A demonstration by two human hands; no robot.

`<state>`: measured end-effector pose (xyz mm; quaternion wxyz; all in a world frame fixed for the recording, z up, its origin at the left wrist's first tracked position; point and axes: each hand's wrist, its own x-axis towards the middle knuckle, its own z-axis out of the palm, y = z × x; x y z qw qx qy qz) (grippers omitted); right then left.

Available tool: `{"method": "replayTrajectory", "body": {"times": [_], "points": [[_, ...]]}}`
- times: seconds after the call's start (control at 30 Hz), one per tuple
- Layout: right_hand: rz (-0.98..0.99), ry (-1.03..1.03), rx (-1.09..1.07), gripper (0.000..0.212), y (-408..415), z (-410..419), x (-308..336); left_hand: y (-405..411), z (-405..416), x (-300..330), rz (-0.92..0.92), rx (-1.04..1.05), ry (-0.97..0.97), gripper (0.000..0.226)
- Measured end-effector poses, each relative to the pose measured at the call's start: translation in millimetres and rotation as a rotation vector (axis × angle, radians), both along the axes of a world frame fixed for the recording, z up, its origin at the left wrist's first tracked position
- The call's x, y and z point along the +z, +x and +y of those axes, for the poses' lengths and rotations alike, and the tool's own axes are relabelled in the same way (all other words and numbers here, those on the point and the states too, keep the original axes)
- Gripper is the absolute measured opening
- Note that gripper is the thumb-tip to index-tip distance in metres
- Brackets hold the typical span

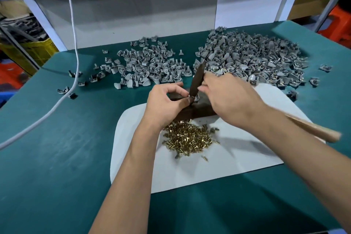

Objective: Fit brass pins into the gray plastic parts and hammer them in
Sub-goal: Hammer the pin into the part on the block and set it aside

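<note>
Left hand (167, 100): pinching a gray part (192, 99) on the dark block (199, 109)
Right hand (228, 99): gripping the hammer (197, 78) — blurry
Brass pins (188, 138): sitting mid-bench

Left hand (167, 103): forearm bare, fingers curled, thumb and forefinger pinched together. Right hand (230, 99): forearm bare, back up, fingers curled in a grip, blurred.

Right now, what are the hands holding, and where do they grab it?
The left hand pinches a gray part by its edge on the block. The right hand grips the hammer on its wooden handle.
</note>
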<state>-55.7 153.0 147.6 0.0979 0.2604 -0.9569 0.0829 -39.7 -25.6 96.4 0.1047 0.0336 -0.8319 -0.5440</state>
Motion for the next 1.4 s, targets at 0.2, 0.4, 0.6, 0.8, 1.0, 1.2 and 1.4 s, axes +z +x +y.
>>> {"method": "replayTrajectory", "body": {"times": [0.2,0.4,0.6,0.8,1.0,1.2,1.4], "points": [[0.15,-0.178,-0.004,0.023,-6.9,4.7,9.9,0.0,0.0,0.6,-0.003,0.012,-0.009,0.012],[0.031,0.046,0.001,0.022,-10.2,10.5,17.4,2.5,1.4,2.0,-0.006,0.011,-0.005,0.014],[-0.054,-0.017,0.0,0.024,-2.9,2.0,1.2,2.2,0.7,0.6,0.011,0.008,0.013,0.018],[-0.07,-0.083,0.002,0.019,-15.8,22.1,0.9,2.4,0.3,1.2,0.069,0.008,-0.069,0.015],[-0.117,-0.267,-0.11,0.018,-31.5,66.7,-9.2,-0.6,-0.5,-1.3,0.02,-0.015,0.074,0.016],[-0.222,-0.099,-0.149,0.012,-28.4,74.8,-26.7,-1.5,-1.2,-4.0,0.004,-0.034,0.132,0.017],[-0.202,-0.156,-0.021,0.016,-28.5,66.9,-16.3,-0.9,-2.7,-4.7,0.025,-0.059,0.139,0.009]]}}
